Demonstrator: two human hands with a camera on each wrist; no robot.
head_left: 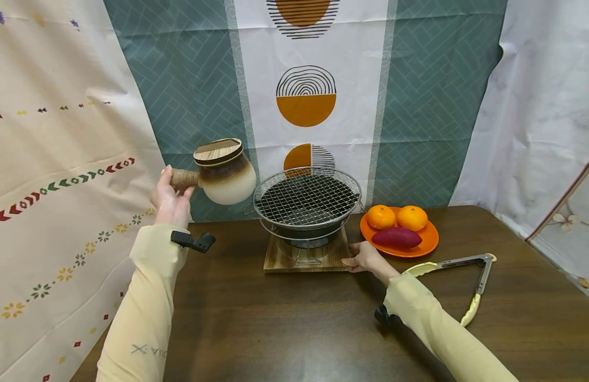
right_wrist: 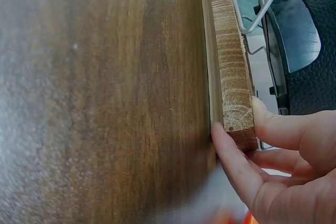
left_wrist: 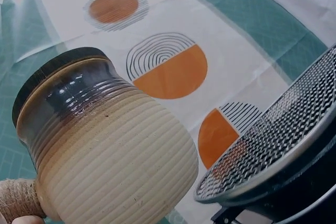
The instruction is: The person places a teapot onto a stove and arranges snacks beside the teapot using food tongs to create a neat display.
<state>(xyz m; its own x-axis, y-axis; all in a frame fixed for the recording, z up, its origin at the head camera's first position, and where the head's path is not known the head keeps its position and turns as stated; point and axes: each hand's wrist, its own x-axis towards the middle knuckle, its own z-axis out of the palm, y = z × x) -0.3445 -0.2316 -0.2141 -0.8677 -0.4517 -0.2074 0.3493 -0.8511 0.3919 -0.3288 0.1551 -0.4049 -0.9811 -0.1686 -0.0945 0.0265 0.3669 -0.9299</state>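
My left hand (head_left: 170, 200) grips the twine-wrapped handle (left_wrist: 20, 199) of a lidded ceramic pot, brown above and cream below. The pot (head_left: 227, 178) is up off the table, left of a round tabletop grill with a wire mesh top (head_left: 308, 200). Its flat wooden lid (head_left: 218, 151) is on. Under the grill lies a square wooden board (head_left: 280, 257). At the board's front right corner is my right hand (head_left: 366, 258); in the right wrist view its thumb and a fingertip (right_wrist: 220, 135) pinch the board's edge.
Right of the board, an orange plate (head_left: 434, 241) bears two oranges (head_left: 412, 218) and a purple sweet potato (head_left: 397, 237). Spread tongs (head_left: 483, 276) with pale yellow tips lie beside my right forearm. Patterned curtains (head_left: 194, 95) hang behind the brown table (head_left: 275, 329).
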